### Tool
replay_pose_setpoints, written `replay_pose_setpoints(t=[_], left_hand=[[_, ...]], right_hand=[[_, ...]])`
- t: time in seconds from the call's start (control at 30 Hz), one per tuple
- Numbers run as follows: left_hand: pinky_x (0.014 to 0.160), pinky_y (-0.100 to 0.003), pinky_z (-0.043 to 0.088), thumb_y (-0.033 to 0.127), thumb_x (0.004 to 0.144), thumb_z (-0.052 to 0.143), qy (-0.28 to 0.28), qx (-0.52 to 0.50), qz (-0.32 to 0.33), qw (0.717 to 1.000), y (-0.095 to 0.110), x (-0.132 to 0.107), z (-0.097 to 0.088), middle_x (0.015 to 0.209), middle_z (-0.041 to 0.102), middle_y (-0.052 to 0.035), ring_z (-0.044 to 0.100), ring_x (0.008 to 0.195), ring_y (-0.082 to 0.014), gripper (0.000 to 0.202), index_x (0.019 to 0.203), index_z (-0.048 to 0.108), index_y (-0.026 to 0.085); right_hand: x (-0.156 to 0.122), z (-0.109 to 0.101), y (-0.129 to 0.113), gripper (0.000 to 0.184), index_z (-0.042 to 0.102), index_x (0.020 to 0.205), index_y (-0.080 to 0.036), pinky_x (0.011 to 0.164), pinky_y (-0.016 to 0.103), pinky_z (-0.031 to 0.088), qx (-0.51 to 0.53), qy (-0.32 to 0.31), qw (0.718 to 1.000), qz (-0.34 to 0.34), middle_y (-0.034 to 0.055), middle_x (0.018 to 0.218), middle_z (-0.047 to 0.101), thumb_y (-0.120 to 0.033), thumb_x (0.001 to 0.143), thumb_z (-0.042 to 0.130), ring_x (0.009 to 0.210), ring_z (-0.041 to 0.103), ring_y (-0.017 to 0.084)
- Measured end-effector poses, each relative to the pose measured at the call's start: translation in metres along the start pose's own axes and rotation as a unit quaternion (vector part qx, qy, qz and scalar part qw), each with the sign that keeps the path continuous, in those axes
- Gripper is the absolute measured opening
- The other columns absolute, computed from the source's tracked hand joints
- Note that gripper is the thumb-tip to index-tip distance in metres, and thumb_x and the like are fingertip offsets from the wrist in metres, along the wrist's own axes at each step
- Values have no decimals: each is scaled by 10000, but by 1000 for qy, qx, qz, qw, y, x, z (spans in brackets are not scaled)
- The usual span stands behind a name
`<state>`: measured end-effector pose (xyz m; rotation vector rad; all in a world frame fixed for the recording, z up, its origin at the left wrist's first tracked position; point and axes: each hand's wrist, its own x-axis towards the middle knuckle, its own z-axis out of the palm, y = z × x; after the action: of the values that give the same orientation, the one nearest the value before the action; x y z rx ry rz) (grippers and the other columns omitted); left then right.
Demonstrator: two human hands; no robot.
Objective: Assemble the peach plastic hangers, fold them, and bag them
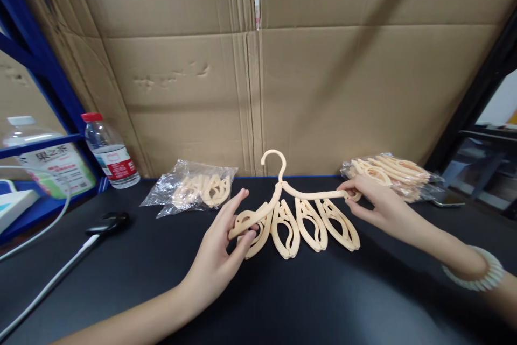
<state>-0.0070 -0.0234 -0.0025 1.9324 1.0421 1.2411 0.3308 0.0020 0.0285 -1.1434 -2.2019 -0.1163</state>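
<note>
A cream plastic folding hanger [313,194] is spread open above the black table, its hook pointing up. My left hand [216,245] grips the end of its left arm between thumb and fingers. At the other end, my right hand [369,199] pinches the tip of the right arm. Below and behind the raised hanger, several folded hangers [285,232] of the same cream plastic lie in a row on the table. The left arm of the held hanger partly covers the leftmost folded one.
A clear bag of folded hangers [194,189] lies at the back left, and another bag [393,173] at the back right. A red-capped bottle [111,151] stands left, near a black device with a white cable [107,223]. Cardboard [181,76] walls the back edge.
</note>
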Motion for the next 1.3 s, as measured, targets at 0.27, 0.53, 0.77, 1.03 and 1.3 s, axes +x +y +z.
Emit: replay_pose_setpoints(t=[0.27,0.53,0.77,1.03,1.3], left_hand=[[873,-351,530,365,916,530,1,73,-28,997,1,6,-5,1075,698,-73,649,990,-244,302,1172,637,244],[704,-286,554,359,887,555,-8,53,-22,998,8,6,-2,949,713,-61,663,880,-232,267,1088,690,246],[652,-259,545,366,880,564,-5,29,-32,999,7,5,-2,993,702,-57,653,766,-187,276,1105,667,245],[616,-249,514,386,850,606,5,-46,-84,995,7,4,-2,708,650,-7,613,654,-158,358,1146,620,186],[780,-281,537,322,701,783,111,-203,-145,962,18,12,-3,844,698,-22,666,793,-167,544,1182,577,172]], right_hand=[[-2,-2,-7,167,614,1046,-208,807,409,460,-107,12,991,-85,104,994,599,-242,945,486,937,550,253],[-7,0,-15,349,636,1101,-228,716,406,496,-125,70,985,-95,137,1146,533,-76,914,384,876,573,230],[-8,9,-31,359,510,1286,-284,852,410,569,163,44,985,20,116,1326,469,-224,937,452,1046,600,232],[-9,17,-32,379,547,1203,-221,801,378,581,282,-97,945,134,70,1004,652,-344,856,636,886,652,203],[-5,0,-25,343,649,1113,-197,654,308,515,354,-79,916,173,69,939,665,-427,861,613,772,603,183]])
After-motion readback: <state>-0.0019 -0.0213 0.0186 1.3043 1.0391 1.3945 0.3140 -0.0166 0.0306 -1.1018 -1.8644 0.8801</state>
